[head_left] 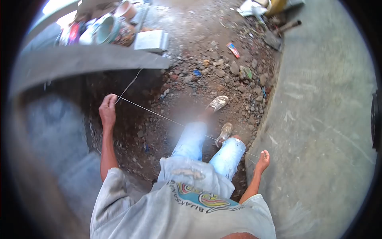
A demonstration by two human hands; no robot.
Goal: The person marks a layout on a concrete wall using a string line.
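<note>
Rubble-strewn ground (207,71) is spanned by a string (167,118) gripped in the left hand (108,110) and right hand (263,159), best kept taut and level.

Rubble-strewn dirt trench (207,75) as landmark: concrete slab (322,119) along right edge; grey block (150,40) at far-left end, painted pots (113,30) just beyond; red wrapper (233,49) among stones.

Thin pale string (167,118) crosses rough stony dirt (207,75) between smooth matt concrete slabs (318,119).
</note>
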